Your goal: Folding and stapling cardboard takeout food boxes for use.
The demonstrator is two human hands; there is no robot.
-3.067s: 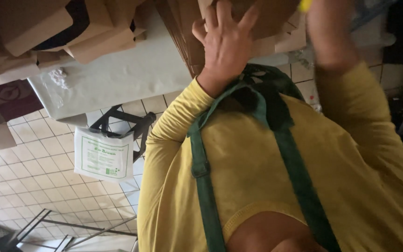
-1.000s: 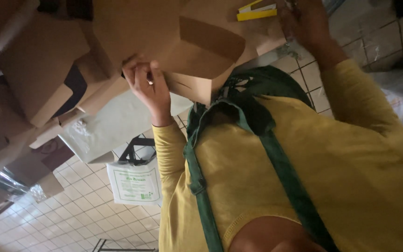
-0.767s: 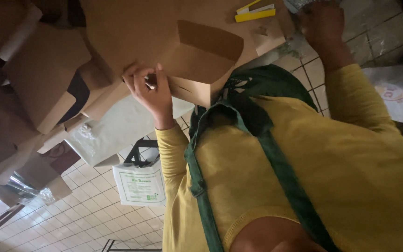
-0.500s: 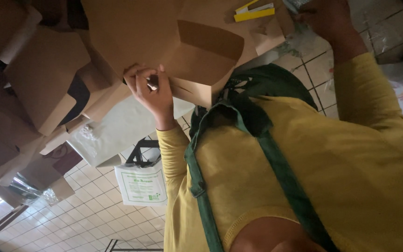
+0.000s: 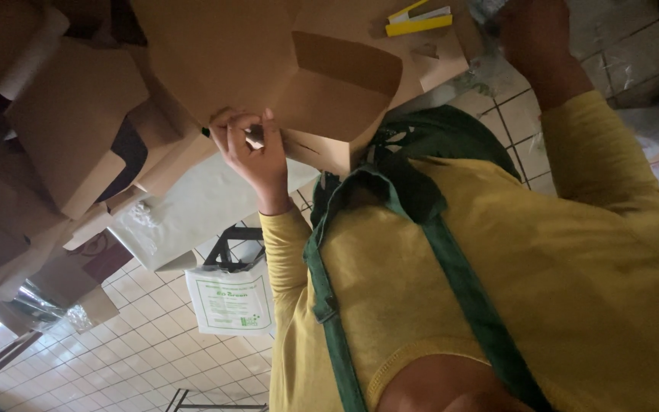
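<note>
Left edge: stacked brown cartons (image 5: 70, 130), white bag (image 5: 232, 299) hung low on stand. Centre: your left hand (image 5: 252, 152) curled shut on side flap of open cardboard box (image 5: 329, 91), box pressed against chest above green apron (image 5: 421, 198). Box reads light, stiff yet crease-prone; take hold at folded corners, not the loose flap. Right: your right hand (image 5: 535, 38) raised near yellow strip (image 5: 419, 19); dim view, grip possibly on plastic, cannot tell.
</note>
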